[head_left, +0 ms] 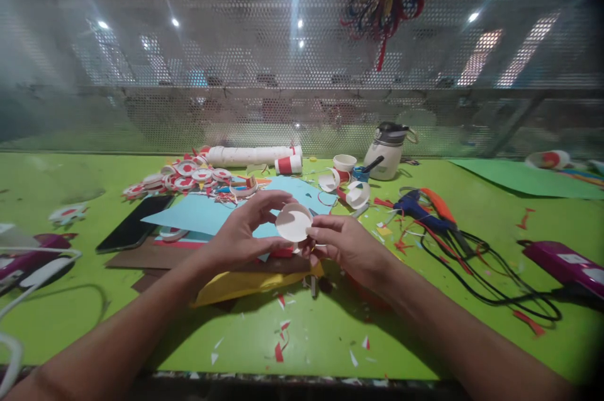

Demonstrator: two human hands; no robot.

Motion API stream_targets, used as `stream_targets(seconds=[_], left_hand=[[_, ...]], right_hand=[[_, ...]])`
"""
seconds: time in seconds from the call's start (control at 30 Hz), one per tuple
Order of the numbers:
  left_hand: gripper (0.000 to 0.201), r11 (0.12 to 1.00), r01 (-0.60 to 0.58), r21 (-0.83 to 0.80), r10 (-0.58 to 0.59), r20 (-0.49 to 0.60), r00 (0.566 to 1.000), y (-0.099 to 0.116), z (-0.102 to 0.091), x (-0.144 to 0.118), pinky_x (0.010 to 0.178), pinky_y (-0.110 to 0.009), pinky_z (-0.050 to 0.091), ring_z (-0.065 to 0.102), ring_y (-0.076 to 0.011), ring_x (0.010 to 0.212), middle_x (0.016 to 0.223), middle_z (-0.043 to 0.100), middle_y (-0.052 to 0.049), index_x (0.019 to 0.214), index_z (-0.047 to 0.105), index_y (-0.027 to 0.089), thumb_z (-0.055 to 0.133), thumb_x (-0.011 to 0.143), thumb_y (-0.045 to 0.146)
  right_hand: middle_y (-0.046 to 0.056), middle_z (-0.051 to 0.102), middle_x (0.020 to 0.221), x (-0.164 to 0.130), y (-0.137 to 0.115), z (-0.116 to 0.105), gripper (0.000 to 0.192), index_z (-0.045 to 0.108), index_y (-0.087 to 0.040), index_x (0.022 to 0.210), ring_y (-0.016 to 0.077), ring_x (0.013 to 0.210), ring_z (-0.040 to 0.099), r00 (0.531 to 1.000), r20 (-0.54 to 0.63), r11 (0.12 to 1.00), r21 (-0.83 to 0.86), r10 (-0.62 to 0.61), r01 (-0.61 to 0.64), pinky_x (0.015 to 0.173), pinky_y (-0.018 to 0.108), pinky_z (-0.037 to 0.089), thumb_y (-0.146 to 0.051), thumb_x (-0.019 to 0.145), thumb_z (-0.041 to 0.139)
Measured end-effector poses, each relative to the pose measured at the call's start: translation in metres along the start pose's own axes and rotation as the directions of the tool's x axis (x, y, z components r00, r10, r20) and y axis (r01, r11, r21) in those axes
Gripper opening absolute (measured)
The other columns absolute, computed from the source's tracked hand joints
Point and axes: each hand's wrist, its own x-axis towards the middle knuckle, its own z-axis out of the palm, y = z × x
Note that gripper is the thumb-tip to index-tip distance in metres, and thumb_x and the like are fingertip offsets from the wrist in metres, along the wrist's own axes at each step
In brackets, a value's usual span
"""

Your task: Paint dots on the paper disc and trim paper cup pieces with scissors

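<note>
Between my two hands, above a pile of coloured paper, is a cut paper cup (293,223), its round white side facing me. My left hand (252,225) curls around its left side, thumb below and fingers above. On the right edge, my right hand (342,243) pinches the cup with thumb and fingertips. A strip of the cup seems to hang under the disc, partly hidden by my fingers. Beneath lie light blue paper (189,215), brown paper (127,257) and yellow paper (236,286).
Red-and-white cup cutouts (186,177) heap at the back left, near a black phone (134,225). Behind stand a stack of cups (252,155) and a jug (385,152). A blue glue gun (419,209) with a black cord lies right. Paper scraps (279,350) litter the front.
</note>
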Motion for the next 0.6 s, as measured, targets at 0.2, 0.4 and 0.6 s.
stream_targets(seconds=[0.2, 0.4, 0.6], left_hand=[[0.077, 0.984, 0.08, -0.157, -0.082, -0.006, 0.997, 0.002, 0.001, -0.001, 0.096, -0.029, 0.05, 0.057, -0.0217, 0.118, 0.127, 0.06, -0.008, 0.137, 0.047, 0.033, 0.08, 0.07, 0.012], [0.074, 0.961, 0.071, -0.268, -0.066, 0.027, 0.997, 0.003, 0.005, 0.0, 0.1, -0.028, 0.047, 0.058, -0.019, 0.118, 0.127, 0.062, -0.006, 0.133, 0.052, 0.034, 0.081, 0.069, 0.012], [0.075, 0.96, 0.085, -0.266, -0.071, 0.059, 0.996, 0.009, 0.011, -0.001, 0.098, -0.035, 0.049, 0.058, -0.0242, 0.118, 0.127, 0.061, -0.009, 0.134, 0.05, 0.031, 0.081, 0.068, 0.013]], right_hand=[[0.002, 0.064, 0.07, -0.004, -0.007, 0.004, 0.022, 0.067, -0.011, 0.077, 0.01, 0.061, 0.059, 0.998, 0.062, 0.999, -0.026, 0.028, -0.026, 0.059, 0.025, 0.048, -0.033, 0.08, 0.071], [0.001, 0.064, 0.068, -0.003, -0.001, 0.005, 0.025, 0.068, -0.012, 0.079, 0.0097, 0.061, 0.06, 0.993, 0.11, 0.999, 0.0, 0.051, -0.051, 0.059, 0.024, 0.048, -0.037, 0.078, 0.073], [0.0, 0.064, 0.067, -0.001, 0.008, 0.007, 0.032, 0.068, -0.014, 0.083, 0.0106, 0.059, 0.06, 0.988, 0.14, 0.998, -0.021, 0.065, -0.062, 0.057, 0.026, 0.049, -0.045, 0.075, 0.073]])
